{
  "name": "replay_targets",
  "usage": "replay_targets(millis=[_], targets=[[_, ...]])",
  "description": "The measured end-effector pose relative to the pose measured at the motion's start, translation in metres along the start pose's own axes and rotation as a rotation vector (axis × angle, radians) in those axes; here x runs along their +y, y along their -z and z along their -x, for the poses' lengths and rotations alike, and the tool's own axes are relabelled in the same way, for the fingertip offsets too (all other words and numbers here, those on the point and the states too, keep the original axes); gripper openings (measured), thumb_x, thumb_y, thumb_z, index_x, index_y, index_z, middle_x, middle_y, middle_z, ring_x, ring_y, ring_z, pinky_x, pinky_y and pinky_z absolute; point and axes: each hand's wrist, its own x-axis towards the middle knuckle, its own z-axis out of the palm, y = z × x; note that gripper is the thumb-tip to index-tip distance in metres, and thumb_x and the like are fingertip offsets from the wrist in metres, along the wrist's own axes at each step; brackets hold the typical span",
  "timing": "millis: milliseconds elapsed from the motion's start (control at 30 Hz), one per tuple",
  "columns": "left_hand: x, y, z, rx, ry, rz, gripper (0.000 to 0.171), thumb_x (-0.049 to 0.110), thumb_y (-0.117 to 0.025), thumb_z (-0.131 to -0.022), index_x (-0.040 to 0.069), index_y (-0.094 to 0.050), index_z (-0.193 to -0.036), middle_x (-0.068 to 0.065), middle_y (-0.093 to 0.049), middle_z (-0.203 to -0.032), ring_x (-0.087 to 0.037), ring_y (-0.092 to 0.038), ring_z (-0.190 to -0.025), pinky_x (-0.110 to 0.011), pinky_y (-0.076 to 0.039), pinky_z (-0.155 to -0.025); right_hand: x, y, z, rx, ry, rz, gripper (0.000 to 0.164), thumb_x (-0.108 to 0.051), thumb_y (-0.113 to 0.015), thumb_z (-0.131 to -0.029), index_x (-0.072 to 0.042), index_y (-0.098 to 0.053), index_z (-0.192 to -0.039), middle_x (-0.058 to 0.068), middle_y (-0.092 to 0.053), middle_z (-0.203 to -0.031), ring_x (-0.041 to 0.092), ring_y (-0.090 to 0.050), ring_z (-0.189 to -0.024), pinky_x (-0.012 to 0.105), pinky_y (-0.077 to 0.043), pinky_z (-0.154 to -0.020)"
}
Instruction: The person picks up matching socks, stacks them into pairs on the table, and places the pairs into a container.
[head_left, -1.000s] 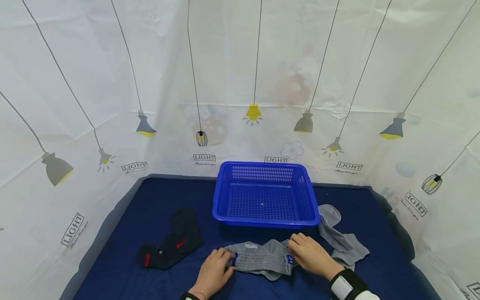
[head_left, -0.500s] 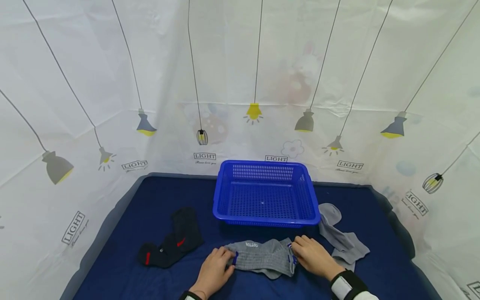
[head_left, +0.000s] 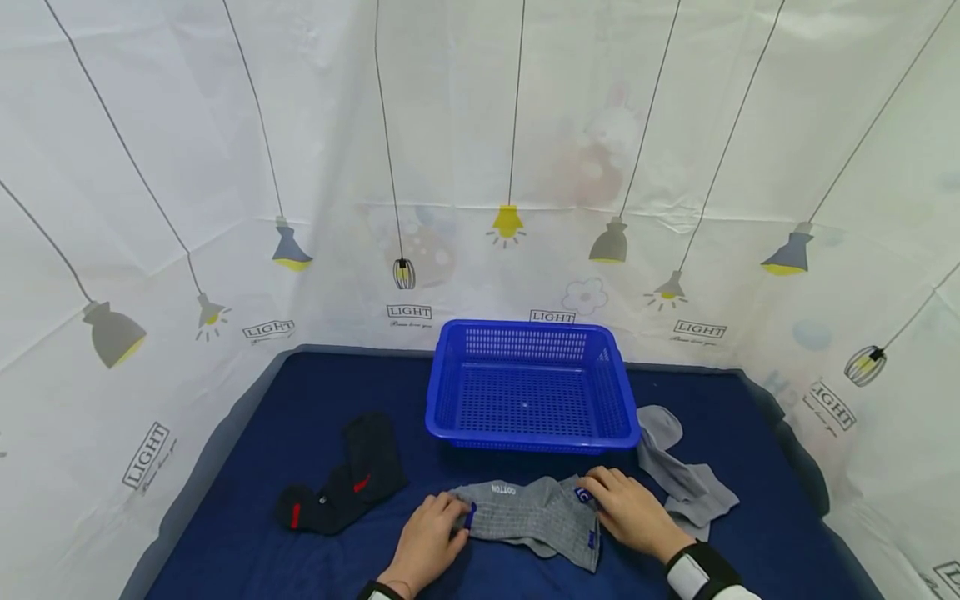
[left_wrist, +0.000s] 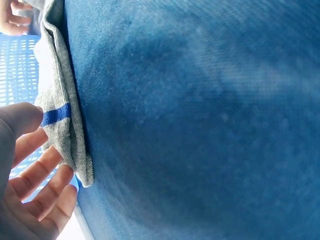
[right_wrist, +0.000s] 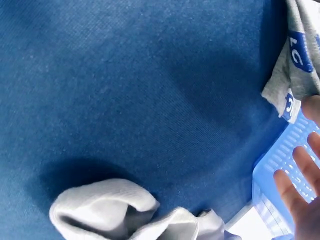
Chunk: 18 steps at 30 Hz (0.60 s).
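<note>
A pair of grey ribbed socks (head_left: 517, 512) with blue bands and white "COTTON" lettering lies in front of the basket, layers overlapping. My left hand (head_left: 426, 533) pinches its left end by the blue band; in the left wrist view the thumb lies on the band (left_wrist: 56, 115) and the other fingers are behind the cloth. At the right end, my right hand (head_left: 632, 510) pinches the upper corner beside a blue label. In the right wrist view the thumb presses the cloth below that label (right_wrist: 300, 51), and a second labelled layer hangs beside it.
A blue plastic basket (head_left: 525, 444) stands behind the socks on the dark blue cloth (head_left: 247, 492). Black socks (head_left: 371, 467) with red marks lie at left. Light grey socks (head_left: 693, 487) lie at right, close to my right hand. A printed white curtain (head_left: 480, 150) encloses the back and sides.
The right end of the grey socks has spread toward me, its lower corner reaching further down and right. My right hand has shifted its grip along that edge; my left hand stays in place.
</note>
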Motion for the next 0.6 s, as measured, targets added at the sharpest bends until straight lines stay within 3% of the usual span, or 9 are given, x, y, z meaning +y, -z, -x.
replay_targets(millis=[233, 600], targets=[[-0.001, 0.003, 0.000, 0.053, -0.016, 0.001, 0.024, 0.024, -0.072, -0.074, 0.017, -0.065, -0.095, 0.005, -0.056, -0.092, -0.013, -0.052, -0.081, -0.031, -0.045, -0.073, 0.000, 0.004, 0.004, 0.000, -0.040, -0.019, 0.077, -0.009, -0.076, -0.070, -0.020, -0.042, -0.138, 0.008, -0.047, -0.134, 0.024, -0.052, -0.113, 0.042, -0.049, -0.080], [0.002, 0.014, -0.004, 0.051, -0.058, -0.004, 0.042, 0.026, -0.073, -0.074, 0.014, -0.062, -0.113, -0.005, -0.056, -0.122, -0.022, -0.054, -0.108, -0.039, -0.046, -0.086, -0.009, 0.007, 0.011, -0.013, -0.083, -0.047, 0.070, -0.033, -0.071, -0.078, -0.019, -0.041, -0.139, 0.007, -0.041, -0.141, 0.028, -0.045, -0.124, 0.046, -0.044, -0.090]])
